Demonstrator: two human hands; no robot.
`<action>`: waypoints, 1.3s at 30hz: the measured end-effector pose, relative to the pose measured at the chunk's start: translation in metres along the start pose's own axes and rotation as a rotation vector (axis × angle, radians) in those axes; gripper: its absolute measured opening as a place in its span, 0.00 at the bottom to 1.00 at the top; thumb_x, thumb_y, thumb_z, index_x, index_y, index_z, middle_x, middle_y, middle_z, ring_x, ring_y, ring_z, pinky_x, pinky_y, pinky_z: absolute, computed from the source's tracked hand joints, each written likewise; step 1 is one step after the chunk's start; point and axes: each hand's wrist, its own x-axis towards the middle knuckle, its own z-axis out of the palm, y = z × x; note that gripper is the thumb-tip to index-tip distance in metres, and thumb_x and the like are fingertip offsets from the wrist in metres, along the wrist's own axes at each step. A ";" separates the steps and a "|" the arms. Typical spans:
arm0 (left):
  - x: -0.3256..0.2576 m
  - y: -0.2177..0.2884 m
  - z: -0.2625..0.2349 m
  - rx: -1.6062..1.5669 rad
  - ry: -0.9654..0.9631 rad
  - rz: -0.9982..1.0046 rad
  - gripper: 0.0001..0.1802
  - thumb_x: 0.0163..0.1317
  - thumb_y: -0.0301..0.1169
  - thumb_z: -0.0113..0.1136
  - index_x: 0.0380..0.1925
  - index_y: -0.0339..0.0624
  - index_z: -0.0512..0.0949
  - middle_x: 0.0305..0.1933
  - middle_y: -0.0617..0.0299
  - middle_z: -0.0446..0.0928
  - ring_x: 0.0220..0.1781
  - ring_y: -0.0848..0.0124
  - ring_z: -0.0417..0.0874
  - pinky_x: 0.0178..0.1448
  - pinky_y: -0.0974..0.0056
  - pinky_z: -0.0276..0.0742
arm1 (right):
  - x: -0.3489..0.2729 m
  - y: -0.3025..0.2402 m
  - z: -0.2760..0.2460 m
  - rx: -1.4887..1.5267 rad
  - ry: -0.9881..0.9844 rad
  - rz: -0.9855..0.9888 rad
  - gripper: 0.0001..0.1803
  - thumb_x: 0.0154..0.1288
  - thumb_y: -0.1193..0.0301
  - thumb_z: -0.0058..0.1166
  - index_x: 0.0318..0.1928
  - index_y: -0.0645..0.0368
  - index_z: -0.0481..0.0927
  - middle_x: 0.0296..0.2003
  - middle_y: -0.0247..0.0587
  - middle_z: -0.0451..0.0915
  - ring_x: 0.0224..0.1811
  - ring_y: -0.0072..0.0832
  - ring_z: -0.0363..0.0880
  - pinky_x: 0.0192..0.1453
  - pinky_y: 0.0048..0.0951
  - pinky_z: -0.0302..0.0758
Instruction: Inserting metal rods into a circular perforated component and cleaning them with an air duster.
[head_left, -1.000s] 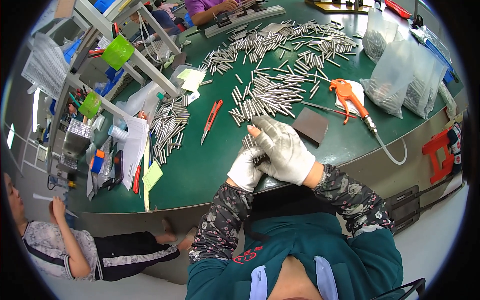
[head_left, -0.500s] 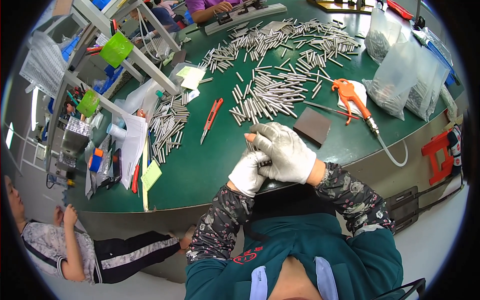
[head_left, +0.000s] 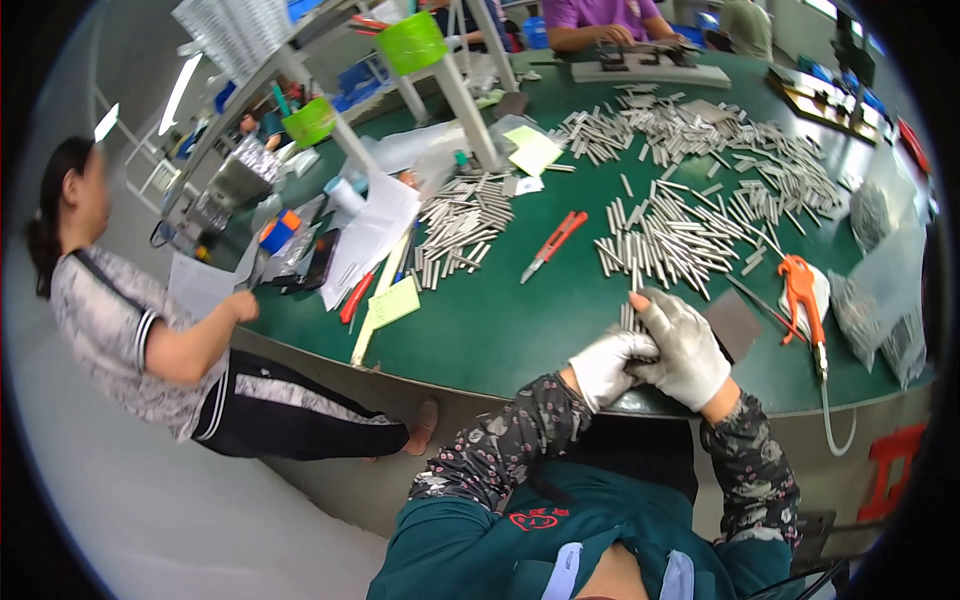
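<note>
My left hand (head_left: 606, 370) and my right hand (head_left: 686, 350), both in white gloves, are pressed together at the table's near edge. Between them a few short metal pins (head_left: 627, 317) stick out, and the fingers of both hands are closed round these. A bare fingertip shows at the top of the right glove. Just beyond the hands lies a heap of loose metal pins (head_left: 665, 240). Beside the right hand sits a flat dark brown block (head_left: 734, 324). How many pins the gloves hide I cannot tell.
A red utility knife (head_left: 554, 246) lies left of the heap, near another pile of pins (head_left: 466, 218). An orange air gun (head_left: 800, 292) with a hose rests at right, by bags of parts (head_left: 880, 320). A person (head_left: 130, 300) stands at left; another (head_left: 600, 25) works across the table.
The view has swung left, so the table and hands appear farther right. My hands stay together round the pins. The person at left shows more fully, an arm near the table edge.
</note>
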 end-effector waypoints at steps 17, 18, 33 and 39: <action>0.005 0.004 -0.011 0.060 0.025 0.030 0.07 0.49 0.20 0.51 0.31 0.36 0.74 0.27 0.62 0.73 0.28 0.72 0.77 0.31 0.69 0.75 | 0.015 -0.001 0.006 0.010 -0.055 0.026 0.38 0.31 0.74 0.62 0.51 0.61 0.65 0.45 0.50 0.69 0.44 0.45 0.69 0.47 0.37 0.68; 0.005 0.005 -0.009 0.061 0.023 0.031 0.07 0.49 0.20 0.51 0.30 0.36 0.74 0.26 0.62 0.73 0.28 0.73 0.76 0.31 0.70 0.74 | 0.016 0.000 0.006 0.003 -0.061 0.023 0.40 0.30 0.73 0.63 0.52 0.61 0.64 0.45 0.51 0.69 0.46 0.46 0.69 0.49 0.37 0.67; -0.005 0.008 0.001 0.119 0.042 0.058 0.12 0.44 0.18 0.48 0.31 0.39 0.71 0.24 0.65 0.71 0.23 0.76 0.73 0.25 0.72 0.69 | 0.016 -0.016 0.007 -0.003 0.004 0.047 0.34 0.31 0.74 0.59 0.47 0.62 0.66 0.43 0.49 0.70 0.44 0.45 0.69 0.48 0.39 0.68; 0.000 0.010 0.000 0.128 0.024 0.120 0.17 0.43 0.17 0.49 0.37 0.39 0.70 0.27 0.64 0.72 0.27 0.74 0.75 0.27 0.71 0.71 | 0.018 -0.014 0.012 -0.065 -0.002 0.060 0.34 0.32 0.73 0.59 0.47 0.63 0.67 0.43 0.50 0.70 0.45 0.46 0.69 0.49 0.39 0.67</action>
